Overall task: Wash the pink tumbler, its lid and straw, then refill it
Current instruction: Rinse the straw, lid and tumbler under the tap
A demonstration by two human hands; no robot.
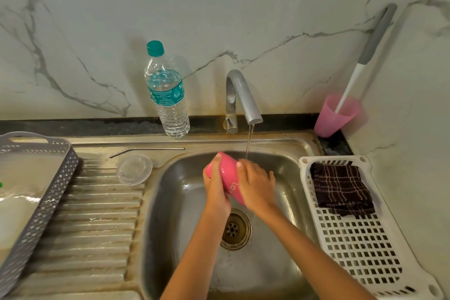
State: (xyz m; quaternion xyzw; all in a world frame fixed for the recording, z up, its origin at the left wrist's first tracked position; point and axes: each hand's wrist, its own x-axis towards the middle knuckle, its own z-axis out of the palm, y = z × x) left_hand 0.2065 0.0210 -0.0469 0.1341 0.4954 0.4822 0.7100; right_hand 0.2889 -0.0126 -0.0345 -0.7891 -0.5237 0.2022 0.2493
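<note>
Pink tumbler (229, 178): held tilted over the sink (170, 202), just beside the stream from the tap (239, 100).
Risk: a slip into the basin is judged likely, since wet walls are gripped from the sides only.
Left hand (215, 186): fingers (214, 165) wrapped closed around the tumbler.
Right hand (257, 184): fingers curled against the tumbler's other side.
Lid (134, 170), straw (146, 150): laid on the drainboard, apparently unwashed.

Both hands grip pink tumbler (227, 178) (tap running).
</note>
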